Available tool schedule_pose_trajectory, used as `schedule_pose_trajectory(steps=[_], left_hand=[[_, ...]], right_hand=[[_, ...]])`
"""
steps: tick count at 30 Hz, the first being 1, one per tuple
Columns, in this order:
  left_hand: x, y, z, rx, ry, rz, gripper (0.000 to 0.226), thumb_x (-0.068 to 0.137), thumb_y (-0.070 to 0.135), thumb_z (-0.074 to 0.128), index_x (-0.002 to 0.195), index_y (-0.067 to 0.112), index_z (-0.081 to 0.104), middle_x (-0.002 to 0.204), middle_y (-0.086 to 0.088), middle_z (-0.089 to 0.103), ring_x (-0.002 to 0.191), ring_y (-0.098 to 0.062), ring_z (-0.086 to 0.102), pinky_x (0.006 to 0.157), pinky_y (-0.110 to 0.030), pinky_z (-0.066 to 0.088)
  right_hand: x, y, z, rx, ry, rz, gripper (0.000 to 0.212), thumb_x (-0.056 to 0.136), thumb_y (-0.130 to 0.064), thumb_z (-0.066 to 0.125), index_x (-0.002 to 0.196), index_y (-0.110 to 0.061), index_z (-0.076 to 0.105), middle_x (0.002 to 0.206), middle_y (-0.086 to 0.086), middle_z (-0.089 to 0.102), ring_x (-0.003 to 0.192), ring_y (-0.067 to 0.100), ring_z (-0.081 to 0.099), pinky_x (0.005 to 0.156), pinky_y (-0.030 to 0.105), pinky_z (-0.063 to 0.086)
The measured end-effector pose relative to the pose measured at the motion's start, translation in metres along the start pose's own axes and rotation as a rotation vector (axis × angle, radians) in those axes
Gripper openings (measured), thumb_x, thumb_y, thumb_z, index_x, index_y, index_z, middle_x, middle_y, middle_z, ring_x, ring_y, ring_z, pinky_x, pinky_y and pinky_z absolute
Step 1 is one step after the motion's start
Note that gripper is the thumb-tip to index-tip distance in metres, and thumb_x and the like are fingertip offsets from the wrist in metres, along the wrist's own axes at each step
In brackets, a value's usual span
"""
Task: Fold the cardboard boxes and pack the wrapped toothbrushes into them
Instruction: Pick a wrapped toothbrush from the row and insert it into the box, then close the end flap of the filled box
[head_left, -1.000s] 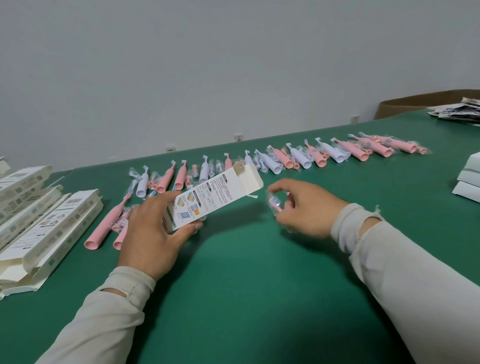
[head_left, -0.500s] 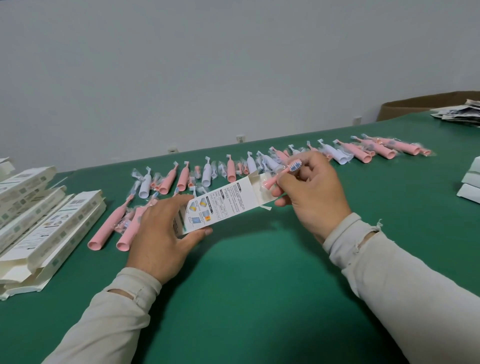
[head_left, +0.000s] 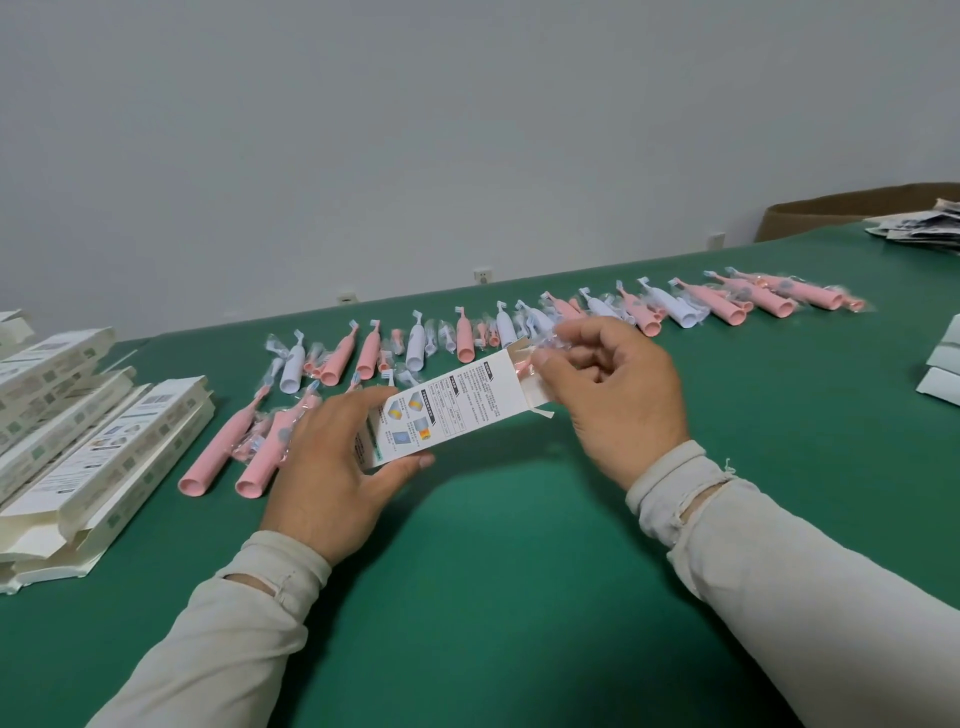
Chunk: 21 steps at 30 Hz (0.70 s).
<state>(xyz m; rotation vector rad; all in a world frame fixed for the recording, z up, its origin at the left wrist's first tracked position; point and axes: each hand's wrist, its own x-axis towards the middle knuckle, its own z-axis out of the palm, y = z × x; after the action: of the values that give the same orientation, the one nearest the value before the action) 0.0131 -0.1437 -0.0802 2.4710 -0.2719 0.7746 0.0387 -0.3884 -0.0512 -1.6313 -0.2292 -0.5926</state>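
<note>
My left hand (head_left: 332, 467) grips the near end of a white printed cardboard box (head_left: 457, 405), held slanted above the green table (head_left: 493, 597). Its far end is open. My right hand (head_left: 618, 400) pinches a small wrapped pink toothbrush piece (head_left: 524, 366) at that open end; most of the piece is inside the box or hidden by my fingers. A long row of wrapped pink and white toothbrushes (head_left: 649, 312) lies across the table behind the box.
Flat unfolded boxes (head_left: 88, 441) are stacked at the left edge. Two pink toothbrush handles (head_left: 218, 457) lie beside my left hand. White boxes (head_left: 943, 374) sit at the right edge. A brown carton (head_left: 831, 213) and a pile of leaflets (head_left: 919, 228) stand at the far right.
My right hand brought a small wrapped pink brush piece from the table up to the box's open end and has pushed it partly in. My left hand kept hold of the box.
</note>
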Motion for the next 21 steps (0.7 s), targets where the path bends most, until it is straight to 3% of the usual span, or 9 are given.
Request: schedule_pose_trajectory(steps=[2,4,6,8,11,13,15,18,21], left_hand=[[0.0,0.0,0.0,-0.003,0.001,-0.004,0.057,0.074,0.044,0.08,0.126,0.035,0.057,0.112,0.015,0.057,0.105,-0.012,0.047,0.089,-0.033,0.036],[0.0,0.002,0.0,-0.009,0.005,-0.002,0.058,0.074,0.046,0.078,0.126,0.034,0.057,0.113,0.014,0.057,0.105,-0.011,0.047,0.089,-0.031,0.036],[-0.001,0.004,0.001,-0.02,0.007,0.004,0.058,0.074,0.048,0.076,0.126,0.033,0.057,0.113,0.015,0.056,0.104,-0.008,0.045,0.087,-0.027,0.034],[-0.001,0.006,0.002,-0.025,0.001,0.012,0.058,0.073,0.048,0.077,0.126,0.034,0.056,0.112,0.016,0.056,0.103,-0.008,0.045,0.085,-0.026,0.033],[-0.001,0.004,0.002,-0.006,0.007,-0.004,0.059,0.074,0.044,0.079,0.127,0.033,0.056,0.113,0.016,0.056,0.106,-0.012,0.046,0.089,-0.03,0.034],[0.0,0.002,0.0,0.007,0.02,-0.042,0.06,0.074,0.042,0.081,0.128,0.03,0.057,0.116,0.013,0.058,0.11,-0.017,0.049,0.093,-0.036,0.039],[0.001,0.0,-0.001,0.018,0.026,-0.068,0.059,0.075,0.04,0.082,0.128,0.029,0.058,0.119,0.008,0.062,0.112,-0.022,0.051,0.097,-0.043,0.042],[0.001,0.0,0.0,0.024,0.035,-0.085,0.059,0.075,0.04,0.082,0.128,0.03,0.058,0.118,0.006,0.062,0.112,-0.023,0.051,0.097,-0.042,0.042],[0.0,-0.001,0.001,0.023,0.034,-0.094,0.06,0.075,0.04,0.082,0.128,0.028,0.058,0.118,0.006,0.062,0.112,-0.023,0.051,0.095,-0.04,0.041]], right_hand=[[-0.001,-0.001,0.0,-0.063,-0.01,-0.044,0.012,0.087,-0.028,0.073,0.079,-0.036,0.073,0.082,-0.018,0.071,0.075,0.004,0.063,0.074,0.025,0.051],[-0.004,-0.003,0.003,-0.119,-0.076,-0.036,0.018,0.093,-0.039,0.064,0.078,-0.042,0.074,0.107,-0.019,0.065,0.101,0.009,0.061,0.093,0.033,0.049],[-0.009,-0.008,0.01,-0.129,-0.245,0.034,0.033,0.096,-0.06,0.044,0.076,-0.058,0.07,0.139,-0.016,0.051,0.132,0.013,0.045,0.114,0.039,0.033],[-0.013,-0.011,0.015,-0.139,-0.44,0.111,0.034,0.088,-0.078,0.026,0.077,-0.076,0.058,0.15,-0.013,0.045,0.14,0.013,0.038,0.119,0.042,0.025],[-0.003,-0.007,0.005,-0.075,-0.512,0.165,0.062,0.082,-0.083,0.02,0.09,-0.051,0.072,0.129,-0.017,0.064,0.122,0.005,0.056,0.106,0.034,0.036],[0.016,0.0,-0.014,-0.038,-0.268,0.222,0.063,0.094,-0.067,0.03,0.083,-0.028,0.078,0.108,-0.012,0.073,0.097,0.003,0.067,0.092,0.036,0.048],[0.035,0.016,-0.038,-0.24,-0.015,0.179,0.044,0.099,-0.045,0.047,0.078,-0.014,0.07,0.086,0.0,0.071,0.073,0.009,0.067,0.072,0.038,0.05],[0.046,0.044,-0.063,-0.598,0.005,0.228,0.012,0.092,-0.026,0.063,0.08,-0.022,0.061,0.077,-0.01,0.061,0.072,0.006,0.057,0.077,0.03,0.046],[0.047,0.057,-0.059,-0.673,-0.079,0.319,0.008,0.089,-0.029,0.068,0.086,-0.027,0.06,0.082,-0.011,0.062,0.08,0.014,0.061,0.085,0.029,0.048]])
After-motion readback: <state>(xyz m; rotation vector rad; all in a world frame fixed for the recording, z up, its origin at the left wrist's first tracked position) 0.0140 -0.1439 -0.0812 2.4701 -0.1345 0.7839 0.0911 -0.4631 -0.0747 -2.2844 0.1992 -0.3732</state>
